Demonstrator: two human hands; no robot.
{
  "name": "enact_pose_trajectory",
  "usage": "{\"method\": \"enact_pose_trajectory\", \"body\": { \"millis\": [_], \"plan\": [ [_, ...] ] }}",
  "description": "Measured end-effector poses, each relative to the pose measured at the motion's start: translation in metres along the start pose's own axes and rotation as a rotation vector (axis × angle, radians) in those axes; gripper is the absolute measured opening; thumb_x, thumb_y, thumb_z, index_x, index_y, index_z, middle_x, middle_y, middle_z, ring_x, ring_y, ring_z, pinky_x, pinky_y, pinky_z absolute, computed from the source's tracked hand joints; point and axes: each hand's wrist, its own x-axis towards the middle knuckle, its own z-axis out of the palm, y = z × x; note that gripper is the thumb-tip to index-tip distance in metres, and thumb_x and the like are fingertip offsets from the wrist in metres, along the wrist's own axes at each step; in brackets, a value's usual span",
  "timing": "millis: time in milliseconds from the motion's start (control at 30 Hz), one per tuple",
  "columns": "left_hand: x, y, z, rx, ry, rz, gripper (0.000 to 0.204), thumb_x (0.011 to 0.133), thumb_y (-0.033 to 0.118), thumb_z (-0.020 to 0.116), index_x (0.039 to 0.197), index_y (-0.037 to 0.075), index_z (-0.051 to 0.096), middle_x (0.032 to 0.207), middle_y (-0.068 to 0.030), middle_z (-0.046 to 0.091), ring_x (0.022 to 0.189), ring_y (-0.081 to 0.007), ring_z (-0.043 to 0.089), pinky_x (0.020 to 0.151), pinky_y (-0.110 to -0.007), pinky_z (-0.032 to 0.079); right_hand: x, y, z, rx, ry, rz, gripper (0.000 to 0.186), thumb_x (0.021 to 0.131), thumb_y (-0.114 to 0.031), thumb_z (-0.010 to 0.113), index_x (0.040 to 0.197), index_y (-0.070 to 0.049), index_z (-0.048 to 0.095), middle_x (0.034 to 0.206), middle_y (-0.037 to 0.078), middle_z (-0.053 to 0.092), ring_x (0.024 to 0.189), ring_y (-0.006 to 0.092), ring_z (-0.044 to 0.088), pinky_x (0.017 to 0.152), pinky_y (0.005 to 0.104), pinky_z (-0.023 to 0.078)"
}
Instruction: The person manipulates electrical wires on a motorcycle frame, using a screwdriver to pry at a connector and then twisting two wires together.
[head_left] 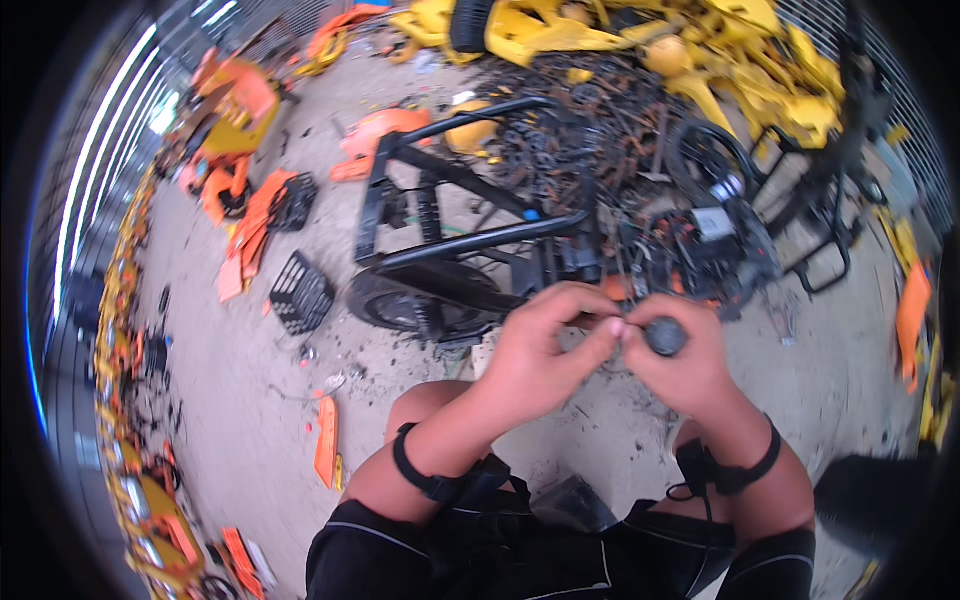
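My left hand (560,350) is in front of me with thumb and fingertips pinched beside my right thumb, on something too small to make out. My right hand (680,355) is closed on a dark round object (664,337), possibly a handle's end. Just beyond my hands stands a black tubular vehicle frame (470,235) with a black wheel (390,305) low at its left. Right of the frame lies a tangle of black cables and parts (670,250) around a silver box (712,224), partly behind my hands.
Orange and yellow body panels (240,120) lie scattered at the left, beside a black crate (300,295). A heap of yellow panels (760,60) and dark metal scrap (560,120) fills the back. A long row of machines (150,510) lines the left. A black object (865,500) sits at lower right.
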Motion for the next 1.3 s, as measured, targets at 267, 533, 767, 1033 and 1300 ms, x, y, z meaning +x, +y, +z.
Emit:
{"method": "enact_pose_trajectory", "body": {
  "millis": [267, 533, 767, 1033, 1300],
  "plan": [
    [0.006, -0.011, -0.002, -0.342, 0.014, -0.279, 0.011, 0.093, 0.006, 0.069, 0.098, -0.003, 0.066, 0.109, -0.0104, 0.068, 0.098, -0.0136, 0.064, 0.086, -0.029, 0.053, 0.004, 0.004, 0.001, 0.000, -0.019, 0.134, 0.003, 0.082, 0.004, 0.065, 0.081, 0.001, 0.064, 0.073, 0.002, 0.063, 0.070, 0.0062, 0.055, 0.062, 0.0241, 0.045],
    [0.000, -0.029, 0.001, -0.259, -0.053, -0.168, 0.009, 0.090, 0.003, 0.070, 0.093, -0.003, 0.065, 0.101, -0.0080, 0.063, 0.096, -0.0166, 0.060, 0.086, -0.032, 0.049, 0.000, 0.008, 0.001, 0.051, -0.124, 0.034, 0.006, 0.081, 0.008, 0.061, 0.080, 0.001, 0.061, 0.069, 0.005, 0.063, 0.063, 0.0115, 0.062, 0.060, 0.0260, 0.049],
    [0.004, -0.032, 0.003, -0.446, -0.119, -0.161, 0.011, 0.092, 0.008, 0.067, 0.092, -0.003, 0.065, 0.097, -0.0076, 0.064, 0.090, -0.0164, 0.060, 0.082, -0.032, 0.049, 0.006, 0.009, -0.009, 0.114, -0.175, 0.020, 0.006, 0.082, -0.002, 0.065, 0.077, 0.000, 0.062, 0.067, 0.005, 0.063, 0.061, 0.0111, 0.060, 0.060, 0.0261, 0.048],
    [0.010, -0.027, -0.002, -0.413, -0.149, -0.300, 0.011, 0.100, 0.012, 0.062, 0.102, 0.002, 0.061, 0.095, -0.0008, 0.063, 0.090, -0.0072, 0.056, 0.079, -0.025, 0.047, 0.020, 0.007, -0.014, 0.129, -0.218, 0.154, 0.005, 0.079, -0.001, 0.068, 0.082, 0.002, 0.066, 0.072, 0.002, 0.066, 0.068, 0.0077, 0.059, 0.062, 0.0261, 0.048],
    [0.014, -0.006, 0.002, -0.442, -0.213, -0.305, 0.029, 0.106, 0.023, 0.052, 0.111, -0.003, 0.065, 0.106, -0.0070, 0.069, 0.096, -0.0124, 0.062, 0.088, -0.030, 0.049, 0.021, 0.011, -0.051, 0.436, -0.326, 0.359, 0.010, 0.082, -0.010, 0.067, 0.083, 0.000, 0.067, 0.069, 0.005, 0.065, 0.060, 0.0100, 0.061, 0.053, 0.0247, 0.047]
  ]
}}
